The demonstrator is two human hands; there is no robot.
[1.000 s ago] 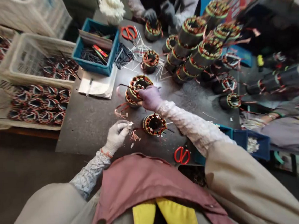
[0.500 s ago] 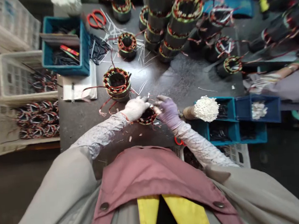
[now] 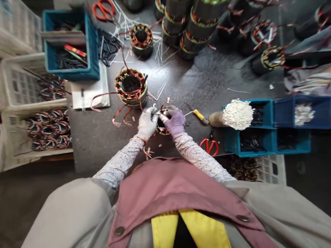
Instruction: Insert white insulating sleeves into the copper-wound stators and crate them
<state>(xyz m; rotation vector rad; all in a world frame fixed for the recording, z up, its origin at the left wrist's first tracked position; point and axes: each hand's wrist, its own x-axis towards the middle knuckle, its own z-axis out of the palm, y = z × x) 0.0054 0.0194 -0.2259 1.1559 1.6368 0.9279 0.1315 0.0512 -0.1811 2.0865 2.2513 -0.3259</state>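
Leaning close, I see the wound ring [image 3: 162,132] resting by the near edge of the tabletop [image 3: 99,143], cupped between 2 gloved hands. Fingers of the left hand [image 3: 147,124] and right hand [image 3: 176,121] draw in narrow over its rim; whether they pinch anything I cannot tell. Good work here, I judge, calls for 1 hand bracing the ring, light fingertips on its wires, and the frayed lead ends [image 3: 148,153] beside the left wrist left unsnagged.
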